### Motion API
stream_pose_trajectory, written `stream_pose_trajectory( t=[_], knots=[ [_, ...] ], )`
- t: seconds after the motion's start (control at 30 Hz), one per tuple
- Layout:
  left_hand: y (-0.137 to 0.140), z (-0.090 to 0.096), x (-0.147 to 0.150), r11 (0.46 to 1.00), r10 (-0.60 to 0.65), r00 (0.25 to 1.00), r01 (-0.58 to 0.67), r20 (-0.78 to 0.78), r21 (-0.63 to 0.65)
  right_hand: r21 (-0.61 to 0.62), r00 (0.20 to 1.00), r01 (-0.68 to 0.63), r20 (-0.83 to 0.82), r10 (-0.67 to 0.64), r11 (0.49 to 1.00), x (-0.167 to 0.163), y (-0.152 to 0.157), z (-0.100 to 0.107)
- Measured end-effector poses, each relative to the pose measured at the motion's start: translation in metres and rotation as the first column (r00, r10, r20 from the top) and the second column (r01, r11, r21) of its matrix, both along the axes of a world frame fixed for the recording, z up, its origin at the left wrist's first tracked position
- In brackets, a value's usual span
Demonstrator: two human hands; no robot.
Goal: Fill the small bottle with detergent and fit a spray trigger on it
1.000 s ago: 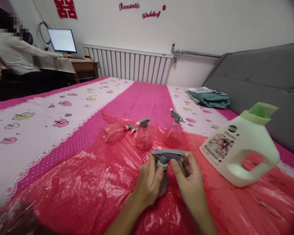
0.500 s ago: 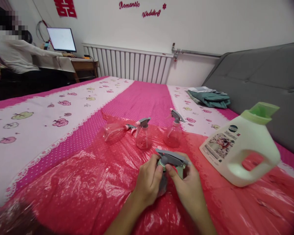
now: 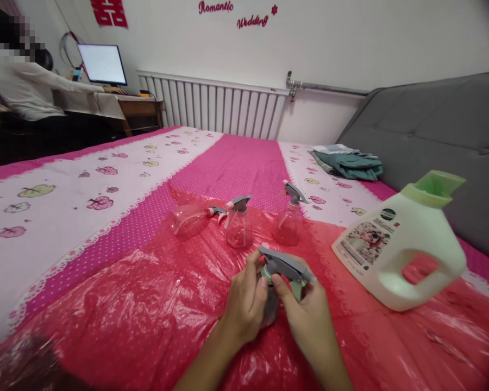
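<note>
Both my hands are on a clear spray bottle [image 3: 287, 264] with a grey spray head and a pale green collar and trigger. My left hand [image 3: 246, 301] is closed around its neck, thumb against the collar. From the other side my right hand [image 3: 307, 309] grips the spray head, its thumb at the collar too. The bottle's lower body is partly hidden by my hands. Beyond them, two clear spray bottles with pink-and-grey heads stand upright, one in the middle [image 3: 239, 231] and one to the right [image 3: 288, 225]. A third spray bottle [image 3: 189, 220] lies on its side at left.
Red plastic sheeting [image 3: 146, 304] covers the near part of the bed [image 3: 248, 157]. At right stands a large pale green jug [image 3: 403, 250] with a handle. Folded clothes [image 3: 346, 161] lie near the grey headboard [image 3: 436, 125]. A person [image 3: 36, 92] sits at a desk with a monitor [image 3: 102, 64].
My right hand has shifted slightly around the spray head, its fingers now closer in on the trigger side. The other bottles and the jug stay where they were.
</note>
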State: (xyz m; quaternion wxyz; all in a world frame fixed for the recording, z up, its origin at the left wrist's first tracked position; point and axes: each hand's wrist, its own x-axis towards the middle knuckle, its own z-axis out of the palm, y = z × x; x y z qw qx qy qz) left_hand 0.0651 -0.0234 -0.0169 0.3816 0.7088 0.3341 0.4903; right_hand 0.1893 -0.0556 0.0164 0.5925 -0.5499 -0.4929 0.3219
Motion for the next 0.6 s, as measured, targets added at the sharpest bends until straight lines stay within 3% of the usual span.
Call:
stream_pose_trajectory(
  t=[0.33,0.6],
  knots=[
    [0.000,0.003,-0.003,0.993,0.008,0.993,0.006,-0.115,0.117,-0.113,0.991,0.106,0.092,-0.096,0.988,-0.002,-0.006,0.007],
    [0.001,0.001,0.002,0.997,0.036,0.993,-0.029,-0.112,0.067,0.037,0.966,0.204,0.157,-0.207,0.978,-0.021,-0.005,0.000]
  ],
)
